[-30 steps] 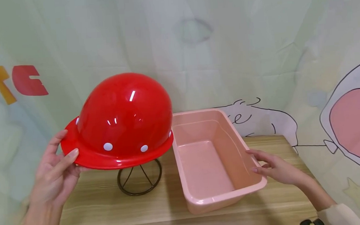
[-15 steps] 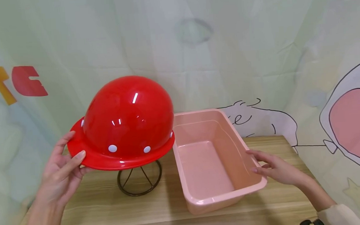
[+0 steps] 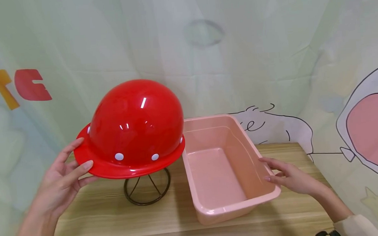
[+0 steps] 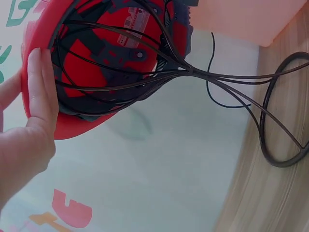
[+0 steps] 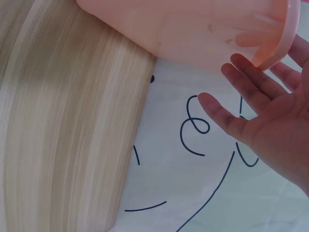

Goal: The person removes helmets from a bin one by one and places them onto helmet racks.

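A red hard hat (image 3: 140,124) with white dots sits dome up over a dark wire stand (image 4: 190,71), its brim toward the left. The stand's ring foot rests on the wooden table. My left hand (image 3: 62,176) pinches the brim, thumb on top and fingers beneath. In the left wrist view, black straps (image 4: 91,43) and the stand's wires show inside the hat. To the right, a pink plastic basin (image 3: 233,206) holds nothing. My right hand (image 3: 290,175) pinches its right rim; the right wrist view shows several fingers extended along the outside.
The wooden table (image 3: 117,223) carries the stand and the basin, which are side by side with a narrow gap. A pale printed curtain (image 3: 253,56) hangs close behind and on both sides. Dark items (image 3: 327,235) show at the front edge.
The hard hat has shifted right and slightly down over the stand, together with my left hand. The right hand and the basin have stayed put.
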A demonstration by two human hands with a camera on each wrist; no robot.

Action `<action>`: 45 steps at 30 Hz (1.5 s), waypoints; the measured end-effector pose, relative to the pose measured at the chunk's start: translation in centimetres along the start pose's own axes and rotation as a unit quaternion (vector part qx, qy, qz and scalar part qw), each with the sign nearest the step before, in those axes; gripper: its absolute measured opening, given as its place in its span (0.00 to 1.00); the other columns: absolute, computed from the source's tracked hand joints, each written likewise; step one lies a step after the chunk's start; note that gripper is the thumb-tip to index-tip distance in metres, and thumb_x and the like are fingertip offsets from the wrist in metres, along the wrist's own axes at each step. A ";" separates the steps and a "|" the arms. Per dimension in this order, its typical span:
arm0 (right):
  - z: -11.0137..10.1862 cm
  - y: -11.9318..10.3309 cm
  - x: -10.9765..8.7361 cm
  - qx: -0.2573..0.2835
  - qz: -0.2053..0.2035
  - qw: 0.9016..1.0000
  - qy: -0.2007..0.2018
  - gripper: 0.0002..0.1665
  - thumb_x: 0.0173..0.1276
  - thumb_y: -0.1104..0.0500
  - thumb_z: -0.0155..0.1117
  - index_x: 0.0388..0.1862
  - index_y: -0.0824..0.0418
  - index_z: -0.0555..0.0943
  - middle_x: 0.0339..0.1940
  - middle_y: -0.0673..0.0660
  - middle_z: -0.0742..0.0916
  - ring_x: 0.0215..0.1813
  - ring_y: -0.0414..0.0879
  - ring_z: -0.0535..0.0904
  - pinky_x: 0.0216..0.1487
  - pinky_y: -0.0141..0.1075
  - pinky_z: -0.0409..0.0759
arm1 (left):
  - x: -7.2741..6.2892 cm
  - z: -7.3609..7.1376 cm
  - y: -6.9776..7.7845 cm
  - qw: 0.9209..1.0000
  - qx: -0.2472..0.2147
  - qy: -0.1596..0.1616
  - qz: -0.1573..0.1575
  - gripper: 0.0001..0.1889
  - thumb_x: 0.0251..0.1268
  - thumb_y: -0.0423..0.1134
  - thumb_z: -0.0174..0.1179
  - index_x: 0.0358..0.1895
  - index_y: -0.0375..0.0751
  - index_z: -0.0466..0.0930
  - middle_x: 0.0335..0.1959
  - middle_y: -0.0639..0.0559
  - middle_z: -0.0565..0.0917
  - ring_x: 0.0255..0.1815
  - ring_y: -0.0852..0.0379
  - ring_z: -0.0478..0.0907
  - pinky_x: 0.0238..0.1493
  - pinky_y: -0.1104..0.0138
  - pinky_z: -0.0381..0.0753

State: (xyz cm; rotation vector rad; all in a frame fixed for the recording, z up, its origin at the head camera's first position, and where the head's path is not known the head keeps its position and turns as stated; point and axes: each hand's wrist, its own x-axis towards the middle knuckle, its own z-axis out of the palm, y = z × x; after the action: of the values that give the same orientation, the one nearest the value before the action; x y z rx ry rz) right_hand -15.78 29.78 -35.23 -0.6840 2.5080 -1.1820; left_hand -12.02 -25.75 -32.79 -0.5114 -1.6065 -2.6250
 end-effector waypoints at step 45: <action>-0.2 0.0 0.0 -0.034 0.010 0.999 0.005 0.35 0.65 0.55 0.59 0.67 0.66 0.60 0.57 0.73 0.72 0.49 0.61 0.76 0.41 0.33 0.79 | -0.8 -2.5 -1.0 0.999 -0.008 -0.014 -0.044 0.28 0.67 0.20 0.38 0.67 0.48 0.56 0.51 0.48 0.77 0.41 0.50 0.80 0.38 0.64 0.82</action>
State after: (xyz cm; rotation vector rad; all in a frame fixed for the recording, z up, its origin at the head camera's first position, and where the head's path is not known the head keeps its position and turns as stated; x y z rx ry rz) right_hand -15.88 29.88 -35.15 -0.6708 2.5683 -1.1004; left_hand -12.12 -27.62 -34.91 -0.4914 -1.6557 -2.7080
